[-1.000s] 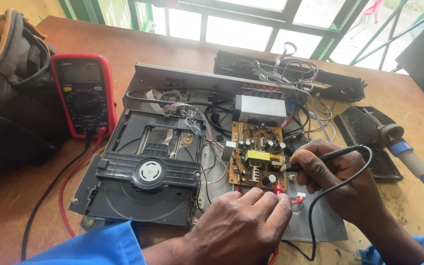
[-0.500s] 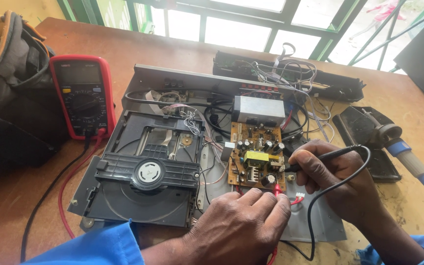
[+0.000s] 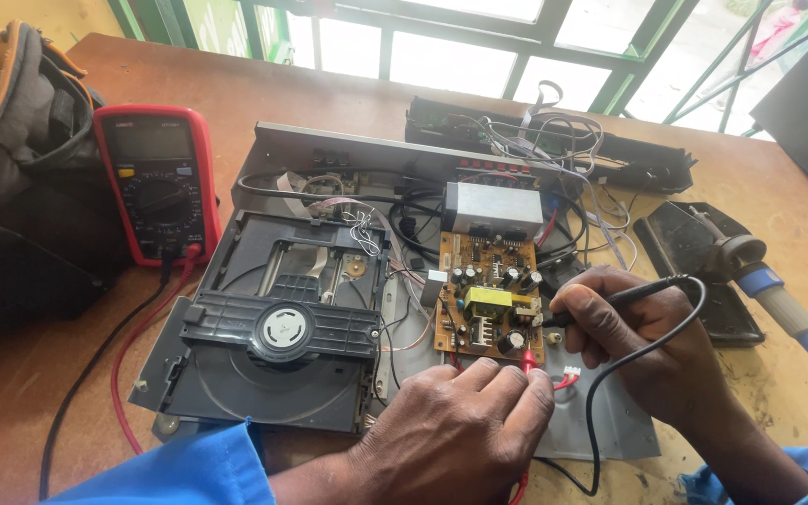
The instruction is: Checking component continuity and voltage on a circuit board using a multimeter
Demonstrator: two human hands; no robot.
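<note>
- Head view, landmark = brown circuit board (image 3: 490, 297) inside the opened disc player chassis (image 3: 357, 178).
- Change since one second ago: almost none. Both hands and both probes sat at the board's near edge as before; only the camera framing shifted slightly. Judged: contact was being held steady for a reading.
- Left hand (image 3: 455, 435) lay just below the board, fingers curled and pinching the red probe (image 3: 527, 359), whose tip touched the board's near edge.
- Right hand (image 3: 633, 332) lay just right of the board, closed around the black probe (image 3: 610, 301), tip pointing at the board's right edge.
- Meter (image 3: 156, 182), red case, stood well left of the board; its display could not be read.
- Disc tray (image 3: 287, 327) sat directly left of the board; silver box (image 3: 493, 208) directly behind it.
- Soldering iron (image 3: 783, 299), blue handle, rested on its stand well right of the board.
- Dark bag (image 3: 21, 178) lay far left, beyond the meter.
- Count: two hands, two probes (one red, one black), one board, one meter, one soldering iron, one bag, one disc tray.
</note>
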